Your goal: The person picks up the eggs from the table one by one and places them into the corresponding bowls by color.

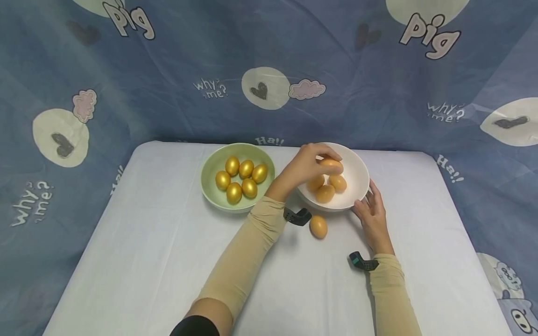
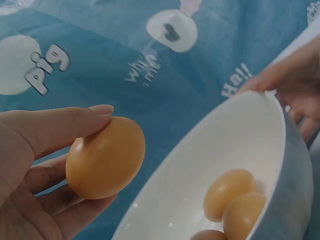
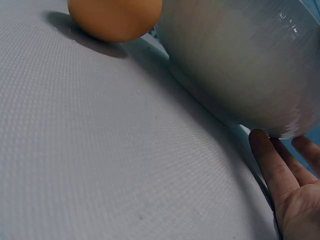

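Note:
My left hand (image 1: 308, 163) pinches a brown egg (image 2: 107, 157) between thumb and fingers above the white bowl (image 1: 357, 179). Inside that bowl lie three more brown eggs, one of them the nearest egg (image 1: 325, 193). At the bowl's right side, my right hand (image 1: 373, 217) touches the outer wall with extended fingertips, as the right wrist view shows its fingers (image 3: 275, 165) against the bowl. Another brown egg (image 1: 318, 227) lies on the table just in front of the bowl.
Left of the white bowl stands a green bowl (image 1: 206, 189) with several golden eggs (image 1: 234, 192). Both bowls are near the back edge of the white-covered table (image 1: 138, 261). A blue printed curtain (image 1: 176, 93) hangs behind and around it.

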`<state>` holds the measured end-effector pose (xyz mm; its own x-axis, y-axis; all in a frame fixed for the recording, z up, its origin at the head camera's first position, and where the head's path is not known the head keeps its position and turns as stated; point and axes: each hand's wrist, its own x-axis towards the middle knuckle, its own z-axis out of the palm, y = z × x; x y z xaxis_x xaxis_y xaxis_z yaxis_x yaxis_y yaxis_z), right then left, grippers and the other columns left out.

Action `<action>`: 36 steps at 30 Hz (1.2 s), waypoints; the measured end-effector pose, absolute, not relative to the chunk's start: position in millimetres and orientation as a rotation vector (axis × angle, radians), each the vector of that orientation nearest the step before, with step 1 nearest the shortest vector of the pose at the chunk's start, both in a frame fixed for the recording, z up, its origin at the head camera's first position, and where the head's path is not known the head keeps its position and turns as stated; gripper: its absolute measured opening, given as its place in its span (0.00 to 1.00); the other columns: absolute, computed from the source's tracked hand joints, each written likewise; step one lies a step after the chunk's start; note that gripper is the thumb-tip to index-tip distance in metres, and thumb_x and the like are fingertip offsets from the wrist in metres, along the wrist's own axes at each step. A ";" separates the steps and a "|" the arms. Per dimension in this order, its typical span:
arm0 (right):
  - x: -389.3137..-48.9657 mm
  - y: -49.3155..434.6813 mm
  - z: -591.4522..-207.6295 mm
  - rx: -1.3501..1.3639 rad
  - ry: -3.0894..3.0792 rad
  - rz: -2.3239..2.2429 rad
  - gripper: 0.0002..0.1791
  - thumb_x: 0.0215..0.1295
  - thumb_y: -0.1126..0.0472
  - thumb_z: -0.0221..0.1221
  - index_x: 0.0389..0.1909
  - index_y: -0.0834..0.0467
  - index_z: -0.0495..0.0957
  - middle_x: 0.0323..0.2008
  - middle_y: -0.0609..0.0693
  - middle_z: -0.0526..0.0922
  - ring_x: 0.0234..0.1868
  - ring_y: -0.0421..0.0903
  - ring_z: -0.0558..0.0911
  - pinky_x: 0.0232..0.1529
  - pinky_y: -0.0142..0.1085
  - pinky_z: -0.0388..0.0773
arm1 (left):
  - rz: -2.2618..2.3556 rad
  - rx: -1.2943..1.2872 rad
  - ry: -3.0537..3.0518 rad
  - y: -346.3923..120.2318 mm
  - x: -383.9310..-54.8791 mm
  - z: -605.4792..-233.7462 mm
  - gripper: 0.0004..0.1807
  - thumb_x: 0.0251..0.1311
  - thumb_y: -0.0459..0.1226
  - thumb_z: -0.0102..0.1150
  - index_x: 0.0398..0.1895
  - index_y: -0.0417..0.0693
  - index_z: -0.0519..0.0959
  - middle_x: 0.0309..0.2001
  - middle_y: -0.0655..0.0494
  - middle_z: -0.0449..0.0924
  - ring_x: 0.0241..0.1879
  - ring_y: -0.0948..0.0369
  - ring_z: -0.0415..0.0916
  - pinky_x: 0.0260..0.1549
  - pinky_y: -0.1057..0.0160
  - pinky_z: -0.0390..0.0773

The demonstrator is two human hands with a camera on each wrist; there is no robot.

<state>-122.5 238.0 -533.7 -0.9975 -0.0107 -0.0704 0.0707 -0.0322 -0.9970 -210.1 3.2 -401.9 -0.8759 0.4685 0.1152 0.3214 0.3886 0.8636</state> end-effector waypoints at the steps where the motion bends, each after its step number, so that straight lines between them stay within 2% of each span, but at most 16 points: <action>1: -122.2 238.1 -533.6 0.068 2.145 -2.217 0.42 0.78 0.58 0.57 0.83 0.36 0.47 0.84 0.52 0.50 0.81 0.57 0.61 0.63 0.23 0.79 | 1.485 0.706 2.489 4.5 -213.0 -403.6 0.17 0.60 0.43 0.75 0.51 0.48 0.88 0.48 0.59 0.90 0.56 0.62 0.82 0.62 0.70 0.79; 7: -121.7 239.6 -534.7 0.087 2.151 -2.206 0.41 0.77 0.57 0.57 0.82 0.35 0.47 0.84 0.51 0.50 0.81 0.56 0.62 0.62 0.23 0.79 | 1.395 0.667 2.477 12.0 -230.1 -411.9 0.18 0.61 0.43 0.74 0.52 0.48 0.88 0.49 0.59 0.89 0.55 0.62 0.79 0.63 0.69 0.74; 13: -120.8 240.4 -536.3 0.094 2.119 -2.226 0.41 0.78 0.58 0.57 0.82 0.34 0.47 0.84 0.51 0.50 0.81 0.56 0.60 0.62 0.24 0.80 | 1.304 0.617 2.488 17.7 -246.0 -420.7 0.16 0.63 0.40 0.72 0.53 0.48 0.88 0.52 0.58 0.89 0.56 0.61 0.78 0.62 0.69 0.76; 18: -120.5 240.2 -536.4 0.091 2.085 -2.248 0.42 0.77 0.59 0.57 0.82 0.34 0.47 0.84 0.51 0.50 0.82 0.56 0.58 0.62 0.24 0.80 | 1.245 0.593 2.492 23.8 -256.4 -427.0 0.14 0.63 0.39 0.73 0.50 0.47 0.88 0.50 0.56 0.89 0.53 0.61 0.81 0.61 0.69 0.76; 21: -121.0 240.1 -536.3 0.086 2.079 -2.256 0.42 0.77 0.58 0.58 0.82 0.34 0.48 0.84 0.51 0.50 0.82 0.56 0.59 0.62 0.24 0.80 | 1.216 0.576 2.469 27.6 -259.9 -428.2 0.13 0.63 0.38 0.72 0.50 0.47 0.88 0.50 0.56 0.88 0.53 0.61 0.81 0.60 0.68 0.79; 27: -122.2 240.4 -536.9 0.086 2.083 -2.254 0.42 0.77 0.58 0.58 0.82 0.34 0.47 0.84 0.51 0.50 0.82 0.56 0.58 0.63 0.24 0.80 | 1.096 0.504 2.478 31.1 -264.1 -428.0 0.09 0.62 0.38 0.70 0.45 0.51 0.87 0.49 0.60 0.84 0.56 0.61 0.74 0.64 0.64 0.76; 33: -123.4 239.8 -536.3 0.068 2.093 -2.252 0.41 0.78 0.59 0.57 0.82 0.35 0.48 0.84 0.52 0.51 0.81 0.56 0.62 0.63 0.25 0.80 | 1.027 0.445 2.492 32.0 -266.9 -431.6 0.07 0.61 0.38 0.71 0.42 0.53 0.86 0.50 0.60 0.83 0.56 0.60 0.73 0.66 0.61 0.74; 36: -123.4 239.4 -534.8 0.062 2.086 -2.253 0.41 0.78 0.59 0.57 0.82 0.35 0.48 0.84 0.51 0.51 0.81 0.56 0.62 0.63 0.25 0.80 | 0.990 0.443 2.512 32.4 -266.5 -433.6 0.06 0.60 0.38 0.71 0.40 0.53 0.86 0.48 0.60 0.83 0.53 0.60 0.73 0.63 0.61 0.75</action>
